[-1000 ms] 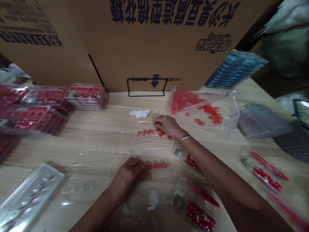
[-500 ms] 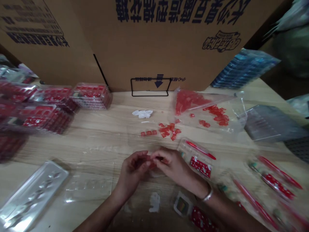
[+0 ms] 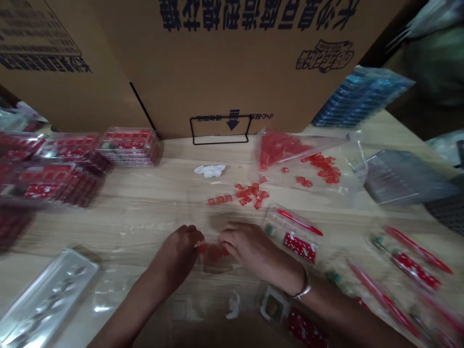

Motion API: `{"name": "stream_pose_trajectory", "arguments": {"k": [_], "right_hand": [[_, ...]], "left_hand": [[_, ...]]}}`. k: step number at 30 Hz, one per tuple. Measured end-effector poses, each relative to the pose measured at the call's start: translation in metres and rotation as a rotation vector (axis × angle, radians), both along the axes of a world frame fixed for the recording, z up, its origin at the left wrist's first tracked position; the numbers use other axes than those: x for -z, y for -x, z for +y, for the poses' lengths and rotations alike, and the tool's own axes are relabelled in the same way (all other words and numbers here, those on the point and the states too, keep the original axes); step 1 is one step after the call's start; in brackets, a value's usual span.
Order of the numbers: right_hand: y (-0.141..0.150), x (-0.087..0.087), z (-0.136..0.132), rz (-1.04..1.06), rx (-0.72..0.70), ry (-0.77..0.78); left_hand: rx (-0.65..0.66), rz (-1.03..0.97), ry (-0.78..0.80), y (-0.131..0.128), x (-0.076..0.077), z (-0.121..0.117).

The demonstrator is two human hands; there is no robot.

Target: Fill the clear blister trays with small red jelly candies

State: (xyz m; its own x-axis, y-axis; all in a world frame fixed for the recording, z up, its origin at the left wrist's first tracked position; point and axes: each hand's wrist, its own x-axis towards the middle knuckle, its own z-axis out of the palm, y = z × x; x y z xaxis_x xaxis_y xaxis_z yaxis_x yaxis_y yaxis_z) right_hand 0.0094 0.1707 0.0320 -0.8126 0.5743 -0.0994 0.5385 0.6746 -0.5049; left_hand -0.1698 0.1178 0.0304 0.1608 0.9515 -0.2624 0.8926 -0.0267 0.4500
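Note:
My left hand (image 3: 181, 251) is closed, its fingertips pinching the left end of some small red translucent plastic pieces (image 3: 212, 251) low over the table. My right hand (image 3: 246, 249) is closed at their right end. Fingers and blur partly hide the pieces, and I cannot tell whether they are joined. Just beyond my hands lies a loose cluster of similar red pieces (image 3: 252, 193), with a short row of red squares (image 3: 220, 199) to its left. A clear blister pack (image 3: 300, 245) with a red pen and a dotted red item sits beside my right hand.
A large cardboard box (image 3: 217, 72) stands at the back. Stacked red packs (image 3: 126, 145) are on the left, above a silvery tray (image 3: 50, 299). A clear bag (image 3: 308, 159) of red pieces lies right of centre. More packs with red pens (image 3: 416, 246) fill the right.
My hands have lowered and spread apart slightly, the left moving leftward, so the red pieces now show between them. The view has shifted a little.

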Motion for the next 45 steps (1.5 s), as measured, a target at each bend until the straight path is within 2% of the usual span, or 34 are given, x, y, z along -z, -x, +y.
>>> {"name": "stream_pose_trajectory", "arguments": {"k": [3, 9, 11, 15, 18, 21, 22, 24, 26, 28, 30, 33, 36, 39, 41, 43, 45], "right_hand": [[0.010, 0.006, 0.001, 0.000, -0.053, -0.022], [0.014, 0.014, -0.003, 0.053, 0.025, 0.095], [0.020, 0.015, -0.006, 0.082, 0.037, 0.123], [0.036, 0.023, -0.005, 0.143, 0.098, 0.261], [0.041, 0.029, -0.001, 0.250, 0.158, 0.402], [0.036, 0.029, 0.000, 0.328, 0.204, 0.477], [0.032, 0.028, 0.000, 0.331, 0.209, 0.460], [0.024, 0.023, -0.002, 0.305, 0.188, 0.349], [0.020, 0.019, -0.004, 0.261, 0.132, 0.201], [0.021, 0.017, -0.007, 0.207, 0.043, 0.100], [0.027, 0.017, -0.009, 0.140, -0.043, 0.053], [0.037, 0.019, -0.009, 0.116, -0.097, 0.063], [0.039, 0.017, -0.010, 0.269, 0.048, 0.219], [0.033, 0.011, -0.015, 0.425, 0.223, 0.513], [0.028, 0.009, -0.018, 0.494, 0.285, 0.700], [0.024, 0.008, -0.022, 0.515, 0.333, 0.812], [0.020, 0.010, -0.025, 0.492, 0.369, 0.838]], "left_hand": [[0.069, -0.075, -0.024, 0.002, 0.006, -0.009], [-0.030, -0.218, -0.104, 0.007, 0.021, -0.015], [-0.097, -0.293, -0.106, 0.009, 0.028, -0.016], [-0.331, -0.569, -0.086, 0.011, 0.038, -0.016], [-0.468, -0.825, -0.038, 0.011, 0.033, -0.017], [-0.514, -0.960, 0.003, 0.011, 0.020, -0.021], [-0.517, -0.926, -0.028, 0.011, 0.016, -0.023], [-0.495, -0.726, -0.159, 0.012, 0.012, -0.030], [-0.409, -0.480, -0.278, 0.012, 0.015, -0.037], [-0.291, -0.315, -0.318, 0.011, 0.021, -0.042], [-0.218, -0.230, -0.324, 0.010, 0.028, -0.045], [-0.252, -0.231, -0.331, 0.009, 0.030, -0.045], [-0.401, -0.466, -0.275, 0.010, 0.022, -0.044], [-0.559, -0.842, -0.110, 0.007, 0.014, -0.043], [-0.624, -1.025, -0.031, 0.002, 0.013, -0.041], [-0.649, -1.118, -0.014, -0.005, 0.013, -0.039], [-0.652, -1.159, -0.006, -0.011, 0.013, -0.039]]}}
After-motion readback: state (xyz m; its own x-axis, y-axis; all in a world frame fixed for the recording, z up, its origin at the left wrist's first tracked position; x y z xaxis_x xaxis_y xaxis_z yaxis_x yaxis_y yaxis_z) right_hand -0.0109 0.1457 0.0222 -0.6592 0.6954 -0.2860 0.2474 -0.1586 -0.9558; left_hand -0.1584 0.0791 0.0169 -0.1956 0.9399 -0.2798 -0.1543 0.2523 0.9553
